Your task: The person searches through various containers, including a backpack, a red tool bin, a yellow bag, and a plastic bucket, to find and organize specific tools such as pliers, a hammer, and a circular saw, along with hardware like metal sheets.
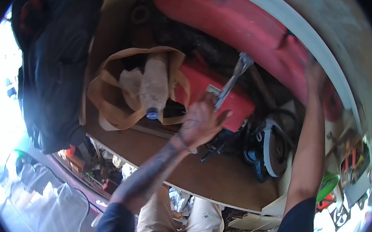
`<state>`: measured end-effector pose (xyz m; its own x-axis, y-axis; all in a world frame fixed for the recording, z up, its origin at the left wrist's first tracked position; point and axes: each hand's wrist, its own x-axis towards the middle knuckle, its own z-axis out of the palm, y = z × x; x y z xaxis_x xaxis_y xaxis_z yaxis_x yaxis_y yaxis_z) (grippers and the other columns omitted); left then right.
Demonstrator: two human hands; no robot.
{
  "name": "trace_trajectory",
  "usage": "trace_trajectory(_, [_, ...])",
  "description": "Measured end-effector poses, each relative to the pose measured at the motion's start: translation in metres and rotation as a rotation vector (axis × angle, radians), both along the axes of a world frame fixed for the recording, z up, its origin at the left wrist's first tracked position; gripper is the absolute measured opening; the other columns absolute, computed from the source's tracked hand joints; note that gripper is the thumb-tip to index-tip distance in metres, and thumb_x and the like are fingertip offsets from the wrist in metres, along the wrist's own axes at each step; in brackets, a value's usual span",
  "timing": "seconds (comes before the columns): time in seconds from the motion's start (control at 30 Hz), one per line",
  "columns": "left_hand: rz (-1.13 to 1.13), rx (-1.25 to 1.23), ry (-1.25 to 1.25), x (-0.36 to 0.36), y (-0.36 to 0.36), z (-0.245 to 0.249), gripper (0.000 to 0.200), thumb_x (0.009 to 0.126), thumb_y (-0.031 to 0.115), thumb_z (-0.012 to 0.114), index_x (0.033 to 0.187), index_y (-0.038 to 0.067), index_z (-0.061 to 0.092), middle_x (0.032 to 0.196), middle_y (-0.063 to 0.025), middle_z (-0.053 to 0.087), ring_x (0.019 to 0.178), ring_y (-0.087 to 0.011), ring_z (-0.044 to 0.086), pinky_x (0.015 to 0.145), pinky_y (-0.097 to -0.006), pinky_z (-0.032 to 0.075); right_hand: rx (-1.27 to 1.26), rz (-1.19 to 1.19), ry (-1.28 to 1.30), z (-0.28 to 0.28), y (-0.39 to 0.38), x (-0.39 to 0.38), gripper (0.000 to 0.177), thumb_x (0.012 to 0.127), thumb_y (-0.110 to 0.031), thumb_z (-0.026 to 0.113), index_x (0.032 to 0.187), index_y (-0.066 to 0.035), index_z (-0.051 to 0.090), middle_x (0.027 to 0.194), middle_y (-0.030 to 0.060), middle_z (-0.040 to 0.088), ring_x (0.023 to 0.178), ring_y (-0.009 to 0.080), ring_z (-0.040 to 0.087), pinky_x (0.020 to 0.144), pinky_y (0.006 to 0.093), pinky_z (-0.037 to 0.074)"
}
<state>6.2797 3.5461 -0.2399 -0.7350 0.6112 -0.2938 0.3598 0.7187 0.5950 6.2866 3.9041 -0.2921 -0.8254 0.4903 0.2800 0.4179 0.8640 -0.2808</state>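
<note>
My left hand (200, 124) reaches into the middle of a wooden compartment, with its fingers around the lower end of a long silver metal tool (231, 82). The tool slants up and to the right over a red box (240, 104) that bears a small white label. On the right, my right hand (315, 78) is raised against the end of a long red case (229, 20); its fingers are smeared and partly hidden. Left of my left hand stands a tan bag (103, 102) with its mouth wide, holding a clear plastic bottle (155, 80) with a blue cap.
A power tool with a round disc (276, 148) lies at the compartment's right side, with dark cords around it. The wooden floor (199, 170) ends at a front edge near my legs. A dark bag (57, 65) hangs outside on the left.
</note>
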Motion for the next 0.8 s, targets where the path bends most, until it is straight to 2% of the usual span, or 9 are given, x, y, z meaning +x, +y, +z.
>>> trace_trajectory(0.07, [-0.030,-0.018,-0.180,-0.015,-0.011,0.006,0.049,0.065,0.017,0.081,0.096,-0.004,0.049,0.112,-0.0187,0.055,0.084,-0.0326,0.063,0.062,-0.0397,0.050,0.085,-0.056,-0.027,-0.002,-0.008,0.003,0.034,0.086,-0.030,0.058,0.100,0.002,0.062,0.096,0.0233,0.063,0.091,0.0408,0.059,0.078,0.0454,0.045])
trace_trajectory(0.13, [-0.187,0.016,0.078,-0.017,-0.021,-0.012,0.060,0.057,0.018,0.085,0.099,-0.003,0.048,0.132,-0.0191,0.041,0.084,-0.0343,0.063,0.063,-0.0399,0.052,0.101,-0.122,0.030,0.005,-0.026,0.001,0.035,0.085,-0.031,0.059,0.099,0.001,0.062,0.095,0.0225,0.063,0.090,0.0417,0.059,0.077,0.0471,0.045])
trace_trajectory(0.17, [-0.200,0.016,0.075,-0.018,-0.022,-0.017,0.060,0.057,0.018,0.085,0.099,-0.003,0.048,0.132,-0.0191,0.041,0.084,-0.0343,0.063,0.063,-0.0399,0.052,0.088,-0.111,0.051,0.006,-0.029,0.001,0.036,0.084,-0.032,0.059,0.100,0.000,0.061,0.095,0.0229,0.063,0.090,0.0416,0.059,0.077,0.0475,0.045])
trace_trajectory(0.23, [-0.396,-0.180,0.062,-0.019,-0.021,-0.027,0.066,0.054,0.022,0.086,0.100,-0.002,0.046,0.143,-0.0176,0.026,0.082,-0.0341,0.064,0.062,-0.0397,0.054,0.074,-0.119,0.061,0.009,-0.029,0.002,0.037,0.084,-0.033,0.060,0.101,0.000,0.061,0.095,0.0232,0.063,0.090,0.0415,0.059,0.078,0.0478,0.045])
trace_trajectory(0.33, [-0.513,-0.343,0.106,-0.025,-0.011,-0.030,0.068,0.053,0.025,0.086,0.100,-0.002,0.045,0.146,-0.0170,0.020,0.076,-0.0342,0.065,0.059,-0.0392,0.055,0.022,-0.048,-0.056,0.013,-0.023,0.008,0.037,0.082,-0.028,0.062,0.106,0.000,0.058,0.097,0.0216,0.061,0.091,0.0402,0.058,0.079,0.0461,0.045])
trace_trajectory(0.4, [-0.535,-0.309,0.128,-0.029,-0.009,-0.034,0.069,0.053,0.028,0.086,0.100,-0.001,0.045,0.147,-0.0172,0.019,0.073,-0.0338,0.065,0.058,-0.0381,0.056,-0.086,0.041,-0.078,0.018,-0.016,0.011,0.057,0.082,-0.033,0.065,0.122,0.003,0.047,0.113,0.0260,0.055,0.104,0.0406,0.052,0.092,0.0458,0.038])
trace_trajectory(0.43, [-0.550,-0.313,0.137,-0.029,-0.009,-0.035,0.069,0.052,0.027,0.087,0.100,-0.001,0.045,0.146,-0.0175,0.019,0.074,-0.0337,0.065,0.059,-0.0384,0.056,-0.374,-0.036,-0.356,0.023,-0.011,0.015,0.091,0.083,-0.032,0.064,0.143,0.000,0.004,0.148,0.0271,0.007,0.134,0.0482,0.015,0.109,0.0473,0.024])
trace_trajectory(0.67, [-0.610,-0.456,0.181,-0.031,-0.002,-0.040,0.070,0.050,0.027,0.087,0.100,0.001,0.046,0.144,-0.0176,0.019,0.077,-0.0342,0.066,0.060,-0.0401,0.057,-0.240,-0.101,-0.133,0.023,-0.047,0.043,0.079,0.084,-0.018,0.062,0.143,0.000,0.012,0.146,0.0300,0.010,0.133,0.0460,0.020,0.108,0.0465,0.026])
trace_trajectory(0.8, [-0.602,-0.422,0.161,-0.035,0.002,-0.037,0.071,0.049,0.027,0.087,0.101,0.002,0.046,0.144,-0.0177,0.019,0.079,-0.0363,0.065,0.065,-0.0424,0.057,-0.255,0.057,-0.045,0.038,-0.060,0.057,0.074,0.081,-0.008,0.063,0.142,-0.005,0.019,0.142,0.0273,0.018,0.130,0.0459,0.027,0.104,0.0466,0.033])
